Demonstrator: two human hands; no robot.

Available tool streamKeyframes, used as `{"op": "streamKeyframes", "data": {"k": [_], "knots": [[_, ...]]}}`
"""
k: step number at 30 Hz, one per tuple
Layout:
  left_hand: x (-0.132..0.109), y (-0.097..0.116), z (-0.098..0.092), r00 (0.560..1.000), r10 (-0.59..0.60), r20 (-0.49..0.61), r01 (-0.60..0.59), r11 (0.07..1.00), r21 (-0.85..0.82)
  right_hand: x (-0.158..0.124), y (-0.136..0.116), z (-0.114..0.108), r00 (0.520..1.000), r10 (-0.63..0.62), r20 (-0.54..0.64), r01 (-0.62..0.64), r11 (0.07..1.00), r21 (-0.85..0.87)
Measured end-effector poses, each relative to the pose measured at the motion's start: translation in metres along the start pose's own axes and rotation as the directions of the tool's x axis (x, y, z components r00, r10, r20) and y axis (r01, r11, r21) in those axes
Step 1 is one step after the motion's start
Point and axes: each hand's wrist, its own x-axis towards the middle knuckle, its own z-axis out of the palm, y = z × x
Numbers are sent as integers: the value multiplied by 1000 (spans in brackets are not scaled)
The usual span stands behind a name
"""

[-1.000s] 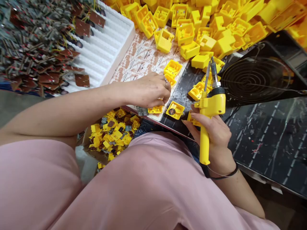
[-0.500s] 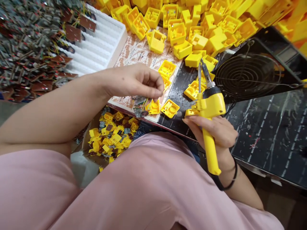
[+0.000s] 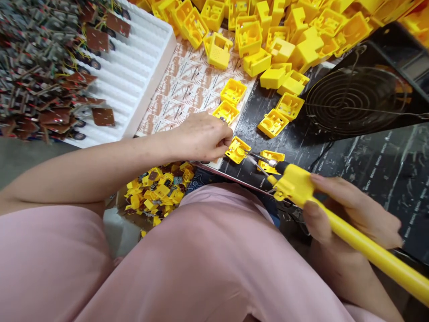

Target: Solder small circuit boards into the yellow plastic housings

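Note:
My right hand (image 3: 355, 214) is wrapped round the yellow handle of a solder-feed soldering gun (image 3: 298, 184). Its metal tip and thin feed tube point left, at the right side of a small open yellow plastic casing (image 3: 238, 150). At that casing's left edge is my left hand (image 3: 206, 136), its fingers curled and pressed together; what they pinch is hidden. Another open casing (image 3: 273, 162) lies partly behind the soldering gun's tip. Just above my left hand sits a further casing (image 3: 226, 112), with one more casing (image 3: 233, 91) behind it.
Yellow casings (image 3: 248, 38) are heaped at the back. A black fan (image 3: 351, 98) stands at right. On the left, a white foam tray (image 3: 140, 67) bears many wired circuit boards (image 3: 97, 39). Below the table edge is a box of yellow parts (image 3: 161, 190).
The soldering gun has swung from upright to pointing left, its tip down by the middle casing. My left hand has shifted slightly right and down, and the wires beneath it no longer show.

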Motion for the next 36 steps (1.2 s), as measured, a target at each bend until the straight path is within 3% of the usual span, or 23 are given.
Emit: {"op": "streamKeyframes", "data": {"k": [2,4,8,14,18,23,27,29,31,36], "knots": [[2,1,1,1000,10,-1,-10,1000,12,13,-7,8,994,-101,34,101,995,3],[3,1,1,1000,10,-8,-10,1000,5,21,-12,13,990,-120,76,119,993,7],[4,1,2,1000,-1,-14,1,1000,-13,20,-16,18,985,-167,42,165,985,49],[5,3,2,1000,13,-21,-13,1000,21,19,-18,16,962,-182,202,187,982,-10],[6,3,3,998,54,-44,-52,997,48,22,-19,13,957,-238,166,244,970,-15],[7,5,2,997,66,-30,-65,998,21,27,-22,11,949,-227,220,241,970,-37],[7,8,0,998,64,-21,-63,997,51,32,-25,8,928,-290,236,305,952,-30],[6,8,1,996,89,-28,-86,993,82,31,-27,3,939,-243,244,255,967,-21],[6,6,2,992,119,-48,-115,989,89,28,-27,-3,957,-117,265,130,991,-31],[7,3,2,986,147,-80,-140,987,83,16,-20,-6,957,47,285,-27,997,-76]]}}
